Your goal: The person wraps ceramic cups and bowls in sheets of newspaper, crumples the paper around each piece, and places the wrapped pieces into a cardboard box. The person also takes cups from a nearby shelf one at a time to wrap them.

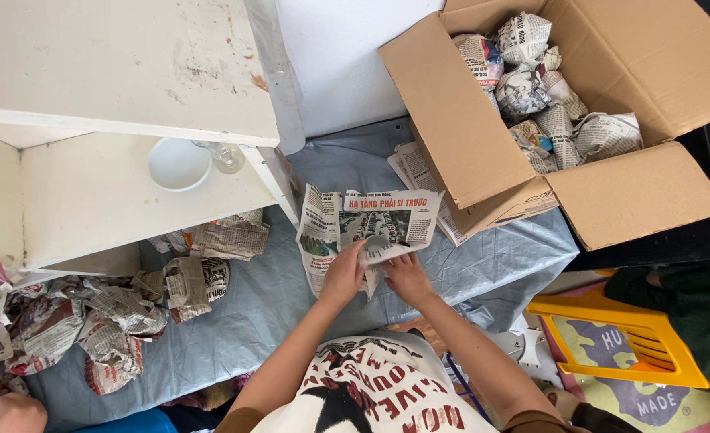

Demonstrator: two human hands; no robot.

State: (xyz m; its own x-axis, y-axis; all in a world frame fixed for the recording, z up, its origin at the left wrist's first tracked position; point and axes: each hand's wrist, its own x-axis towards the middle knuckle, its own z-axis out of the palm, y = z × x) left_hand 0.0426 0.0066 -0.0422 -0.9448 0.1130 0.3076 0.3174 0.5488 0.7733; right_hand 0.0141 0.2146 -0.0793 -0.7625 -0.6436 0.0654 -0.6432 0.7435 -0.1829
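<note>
Both hands work at the near edge of a newspaper sheet (369, 228) spread on the grey floor cloth (259, 297): left hand (344, 275) and right hand (407, 278) pinch the paper around a small, mostly hidden object (377, 244). Wrapping or unwrapping looks midway; next, both hands need a firm grip on it. Wrapped bundles (531, 88) fill the cardboard box (459, 120) beyond.

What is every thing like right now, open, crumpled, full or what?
Cardboard box: open, flaps spread, holding newspaper-wrapped bundles.
Newspaper sheet: partly unfolded on the grey sheet, held by both hands.
Left hand: grip closed on the sheet.
Right hand: grip closed on the sheet.
White bowl: upright on the white shelf, looks empty.
Newspaper pile: crumpled, loose.
</note>
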